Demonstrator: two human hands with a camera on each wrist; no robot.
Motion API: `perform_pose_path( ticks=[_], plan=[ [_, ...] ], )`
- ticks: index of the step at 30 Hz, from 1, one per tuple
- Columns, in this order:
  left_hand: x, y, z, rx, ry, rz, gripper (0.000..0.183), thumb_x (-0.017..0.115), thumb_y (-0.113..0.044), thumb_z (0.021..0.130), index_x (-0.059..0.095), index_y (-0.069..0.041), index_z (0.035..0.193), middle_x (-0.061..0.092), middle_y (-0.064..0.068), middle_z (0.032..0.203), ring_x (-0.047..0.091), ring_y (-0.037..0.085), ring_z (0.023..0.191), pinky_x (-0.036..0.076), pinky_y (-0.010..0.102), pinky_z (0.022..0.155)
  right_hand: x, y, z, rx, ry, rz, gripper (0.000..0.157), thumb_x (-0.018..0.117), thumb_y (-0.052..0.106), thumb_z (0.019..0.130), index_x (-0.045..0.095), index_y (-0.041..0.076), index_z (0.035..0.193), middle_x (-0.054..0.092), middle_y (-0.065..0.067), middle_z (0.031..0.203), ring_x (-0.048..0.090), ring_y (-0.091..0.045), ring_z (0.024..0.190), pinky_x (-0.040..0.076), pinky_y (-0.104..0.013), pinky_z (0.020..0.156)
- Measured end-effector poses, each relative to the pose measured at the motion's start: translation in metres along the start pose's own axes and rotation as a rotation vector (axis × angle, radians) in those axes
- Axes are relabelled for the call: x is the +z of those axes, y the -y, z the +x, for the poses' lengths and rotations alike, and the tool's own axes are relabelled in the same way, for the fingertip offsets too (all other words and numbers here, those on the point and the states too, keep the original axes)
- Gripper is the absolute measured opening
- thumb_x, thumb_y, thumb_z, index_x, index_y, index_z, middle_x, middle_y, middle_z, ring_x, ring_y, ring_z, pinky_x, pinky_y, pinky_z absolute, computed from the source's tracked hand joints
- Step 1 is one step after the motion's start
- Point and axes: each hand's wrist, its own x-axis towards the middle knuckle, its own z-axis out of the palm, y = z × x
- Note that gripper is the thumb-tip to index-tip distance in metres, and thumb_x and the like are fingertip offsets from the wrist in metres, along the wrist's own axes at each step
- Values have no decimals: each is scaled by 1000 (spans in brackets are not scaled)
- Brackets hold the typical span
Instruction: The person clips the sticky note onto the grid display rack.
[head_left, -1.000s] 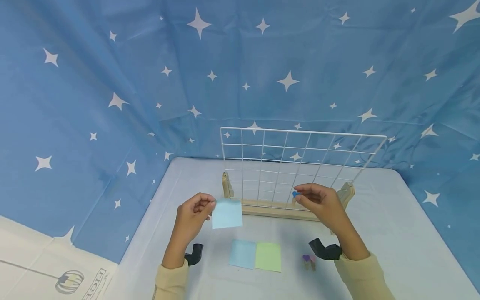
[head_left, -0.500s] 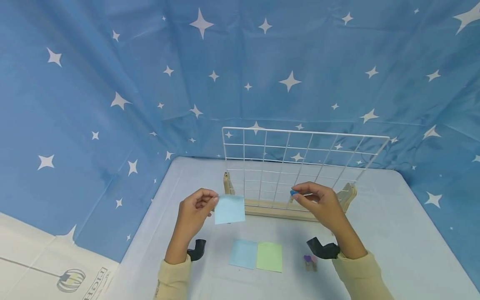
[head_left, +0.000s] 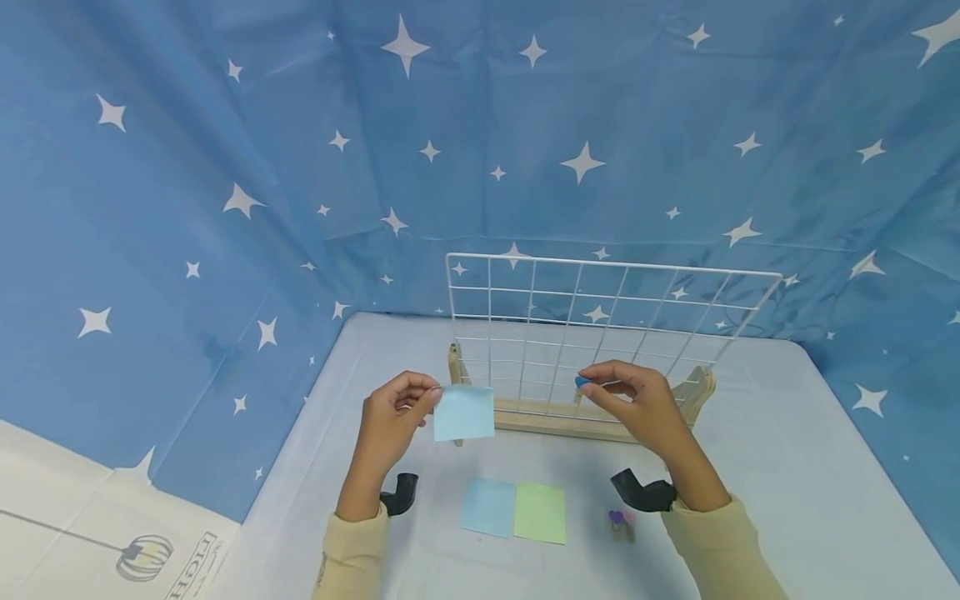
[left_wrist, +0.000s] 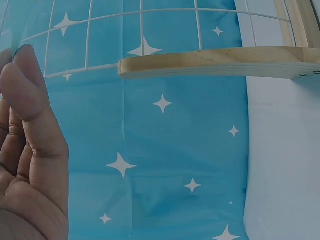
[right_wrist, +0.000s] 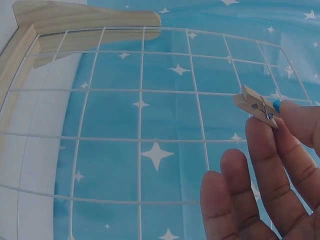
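My left hand point(head_left: 396, 418) pinches a light blue paper square point(head_left: 464, 414) by its upper left corner, in front of the left end of a white wire grid point(head_left: 553, 333). In the left wrist view the thumb point(left_wrist: 21, 92) meets a fingertip, and only a sliver of the paper shows at the top left. My right hand point(head_left: 637, 404) holds a small wooden clothespin point(right_wrist: 256, 106) with a blue heart-shaped top point(head_left: 582, 382) between thumb and fingers, in front of the grid. Its jaws point away from the hand, and the other fingers are spread in the right wrist view.
The grid stands in a wooden base point(head_left: 558, 422) with upright side pieces. On the white table point(head_left: 420, 550) lie a blue paper square point(head_left: 488, 507), a green one point(head_left: 539, 513), and clothespins with purple and pink hearts point(head_left: 622, 525). A blue star-patterned curtain point(head_left: 480, 167) hangs behind.
My left hand has risen slightly and moved right with the blue paper square. The right hand has shifted a little left and up with the clothespin. The papers on the table stay put.
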Motion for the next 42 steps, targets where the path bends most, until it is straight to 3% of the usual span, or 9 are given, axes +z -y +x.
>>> perform_pose_path(
  ticks=[9, 21, 42],
  plan=[
    [4, -5, 7, 26, 4, -3, 9, 76, -11, 103, 76, -3, 107, 74, 8, 93, 69, 21, 83, 59, 24, 68, 1, 3, 4, -9, 0, 7, 18, 74, -9, 96, 79, -2, 112, 80, -14, 101, 71, 0, 92, 56, -11, 86],
    [13, -10, 14, 92, 8, -17, 14, 75, -14, 104, 76, -2, 110, 73, 8, 93, 67, 17, 83, 57, 24, 67, 2, 7, 12, -45, -5, 48, 20, 73, -12, 95, 79, -4, 112, 79, -14, 102, 70, 2, 93, 55, -12, 88],
    [24, -11, 24, 129, 38, -11, 14, 71, -17, 107, 77, -4, 112, 72, 6, 95, 66, 14, 86, 57, 26, 68, -3, 20, 24, -85, -11, -12, 21, 72, -13, 95, 79, -4, 113, 80, -16, 101, 71, 2, 91, 55, -11, 87]
  ],
)
